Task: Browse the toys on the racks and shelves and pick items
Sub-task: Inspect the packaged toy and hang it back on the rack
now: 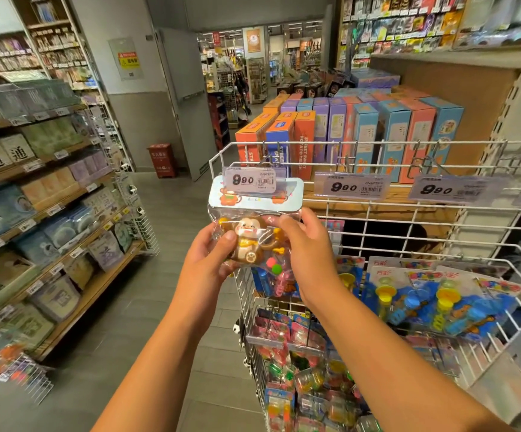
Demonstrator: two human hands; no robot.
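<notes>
Both hands hold one toy bag (254, 232) up in front of the white wire rack (377, 213); the left hand (209, 260) grips its left side with the thumb on the front; the right hand (307, 244) pinches its right edge. Inside is a brown monkey toy (248, 241), partly hidden by fingers and shiny plastic; a price tag (249, 180) covers the top of the bag's card; small print there is too tiny to read; the far shelves look blurry.

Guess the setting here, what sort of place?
Most likely a toy or variety shop aisle: price tags reading 9.90 clipped to a white wire rack, boxed toys stacked behind, and both hands holding a bagged monkey toy.
</notes>
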